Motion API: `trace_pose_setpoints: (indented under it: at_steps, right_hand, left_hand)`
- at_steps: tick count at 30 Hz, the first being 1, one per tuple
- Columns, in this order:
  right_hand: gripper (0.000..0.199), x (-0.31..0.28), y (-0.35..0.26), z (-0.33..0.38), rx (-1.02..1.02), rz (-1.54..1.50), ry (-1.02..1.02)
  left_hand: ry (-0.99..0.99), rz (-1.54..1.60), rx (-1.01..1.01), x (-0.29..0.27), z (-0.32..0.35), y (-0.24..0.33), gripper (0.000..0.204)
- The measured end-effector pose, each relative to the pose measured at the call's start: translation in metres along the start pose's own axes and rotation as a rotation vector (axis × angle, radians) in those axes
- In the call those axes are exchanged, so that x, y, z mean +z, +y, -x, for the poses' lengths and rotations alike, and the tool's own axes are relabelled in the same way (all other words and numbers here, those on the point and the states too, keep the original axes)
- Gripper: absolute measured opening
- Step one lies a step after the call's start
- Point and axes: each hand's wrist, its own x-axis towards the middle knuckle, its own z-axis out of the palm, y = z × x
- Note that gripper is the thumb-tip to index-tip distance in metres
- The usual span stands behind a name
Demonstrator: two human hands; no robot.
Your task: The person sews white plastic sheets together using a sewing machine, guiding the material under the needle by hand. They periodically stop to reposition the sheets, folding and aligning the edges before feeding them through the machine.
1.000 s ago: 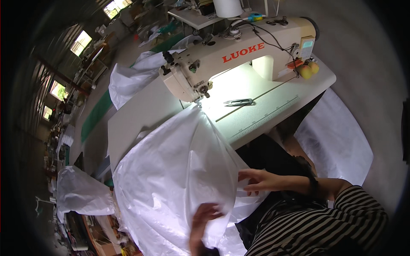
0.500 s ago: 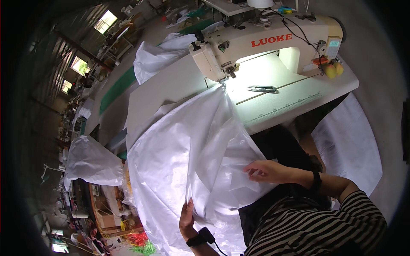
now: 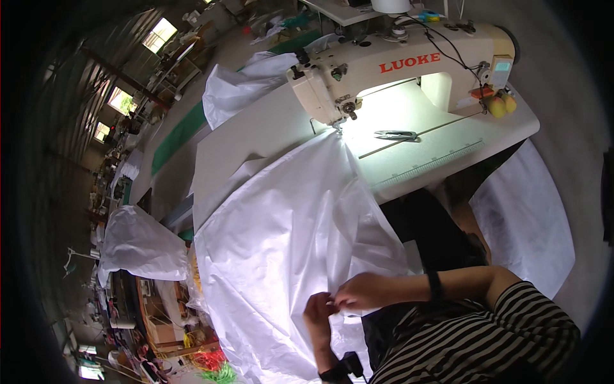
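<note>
A big white sheet of smooth, plastic-like fabric [image 3: 275, 237] runs from under the needle of a sewing machine [image 3: 409, 61], over the table's front edge and down across my lap. Low on the sheet, my left hand [image 3: 318, 315] is closed, its fingertips pinching a fold of the fabric. My right hand [image 3: 364, 291] meets it there, fingers bent and pressed together at the same fold. The exact bit of edge between the fingertips is hidden. Near the needle, the sheet narrows to a gathered corner.
Thread snips [image 3: 396, 136] lie on the lit machine table [image 3: 422, 160], right of the needle. More white fabric is bunched behind the machine head [image 3: 243, 86], hangs at the left [image 3: 141, 243] and at the right [image 3: 527, 217]. Two yellow-green round things [image 3: 501, 105] hang by the machine's right end.
My right hand has moved left and down to my left hand, which has shifted right. The sheet's lower folds have been drawn together; its upper corner is still at the needle.
</note>
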Motion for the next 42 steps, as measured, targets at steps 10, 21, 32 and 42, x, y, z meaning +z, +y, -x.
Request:
trace_pose_setpoints:
  at_steps: [10, 21, 32, 42]
  right_hand:
    - [0.03, -0.024, 0.008, -0.01, 0.109, -0.604, 0.217]
    - [0.056, -0.033, -0.03, -0.049, -0.098, -0.61, 0.11]
    - [0.054, 0.011, 0.076, -0.088, 0.27, -0.849, 0.515]
    - [0.034, 0.014, 0.079, -0.08, 0.173, -0.734, 0.551]
  left_hand:
    - [0.173, -0.169, 0.146, 0.061, -0.006, -0.076, 0.063]
    - [1.003, -0.349, 0.646, -0.015, -0.106, 0.024, 0.037]
    - [0.422, -0.388, 0.368, -0.055, -0.055, 0.03, 0.071]
    - [0.831, -0.509, 0.655, -0.032, -0.148, 0.03, 0.049]
